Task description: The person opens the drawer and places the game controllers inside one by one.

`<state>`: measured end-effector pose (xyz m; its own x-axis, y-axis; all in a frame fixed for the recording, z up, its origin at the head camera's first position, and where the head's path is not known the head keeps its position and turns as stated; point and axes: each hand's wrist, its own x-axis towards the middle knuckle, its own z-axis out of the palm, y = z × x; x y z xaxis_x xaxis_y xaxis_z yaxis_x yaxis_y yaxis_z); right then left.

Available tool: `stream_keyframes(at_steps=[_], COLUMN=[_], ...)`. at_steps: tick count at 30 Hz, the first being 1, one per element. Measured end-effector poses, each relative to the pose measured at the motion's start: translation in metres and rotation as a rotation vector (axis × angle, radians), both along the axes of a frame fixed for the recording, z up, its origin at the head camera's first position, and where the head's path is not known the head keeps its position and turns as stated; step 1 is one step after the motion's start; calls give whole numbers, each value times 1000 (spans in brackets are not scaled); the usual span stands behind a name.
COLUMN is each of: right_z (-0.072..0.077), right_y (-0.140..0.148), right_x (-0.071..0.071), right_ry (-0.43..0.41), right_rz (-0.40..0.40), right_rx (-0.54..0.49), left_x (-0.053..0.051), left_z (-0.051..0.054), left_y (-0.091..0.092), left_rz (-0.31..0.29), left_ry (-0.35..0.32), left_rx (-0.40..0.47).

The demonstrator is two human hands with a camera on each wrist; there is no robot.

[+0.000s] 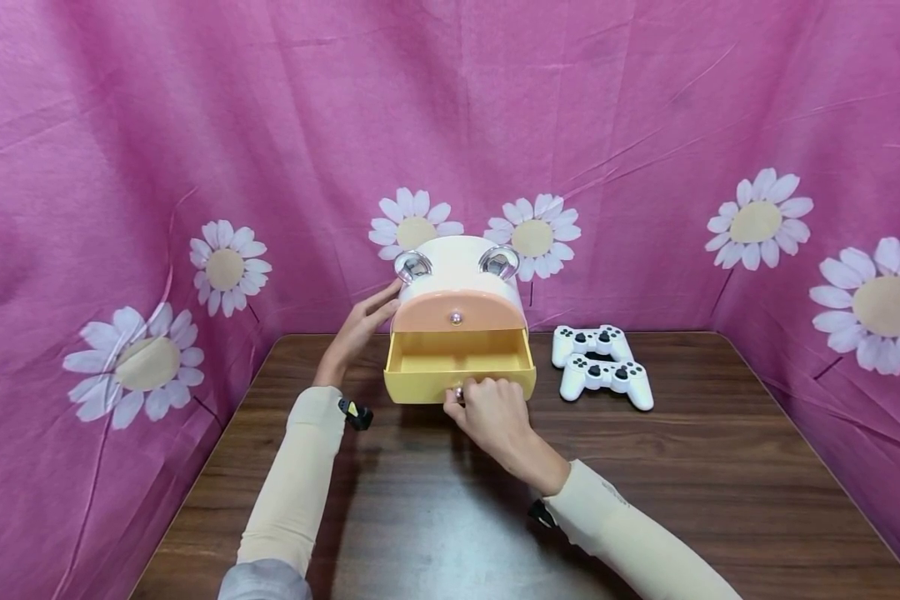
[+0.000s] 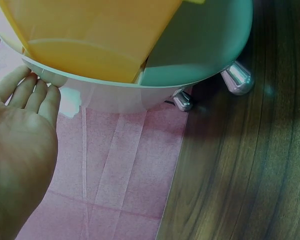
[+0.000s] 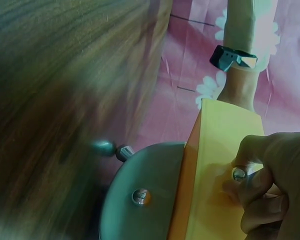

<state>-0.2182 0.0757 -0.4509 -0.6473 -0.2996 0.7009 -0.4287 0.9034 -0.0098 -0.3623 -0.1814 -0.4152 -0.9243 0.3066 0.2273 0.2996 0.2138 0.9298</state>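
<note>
A small white cabinet [image 1: 456, 260] with two silver eye-like rings on top stands at the table's back. Its yellow drawer [image 1: 412, 388] is pulled out, and the part of its inside that shows holds nothing. The right hand [image 1: 495, 417] pinches the drawer's silver knob [image 3: 238, 174] between thumb and curled forefinger. Against the cabinet's left side rests the left hand [image 1: 356, 333], its fingers extended; in the left wrist view that hand [image 2: 27, 135] touches the cabinet's outer wall. Above the yellow drawer, the orange drawer [image 1: 427, 312] is closed. A green front [image 3: 150, 185] shows below in the right wrist view.
Two white game controllers [image 1: 591, 342] [image 1: 607, 379] lie right of the cabinet, one in front of the other and close together. A pink curtain [image 1: 607, 100] with daisies hangs behind the brown wooden table [image 1: 682, 467]. Silver feet [image 2: 237, 79] support the cabinet.
</note>
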Motion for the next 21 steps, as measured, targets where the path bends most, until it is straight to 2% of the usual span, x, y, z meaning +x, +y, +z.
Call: stream_keyframes(at_steps=[21], right_z=[-4], right_y=[2], right_x=[24], right_ry=[93], right_rz=[36], right_rx=[25], left_x=[-2], left_z=[-1], left_y=[-1], left_rz=[0], left_ry=[-1], left_rx=[-8])
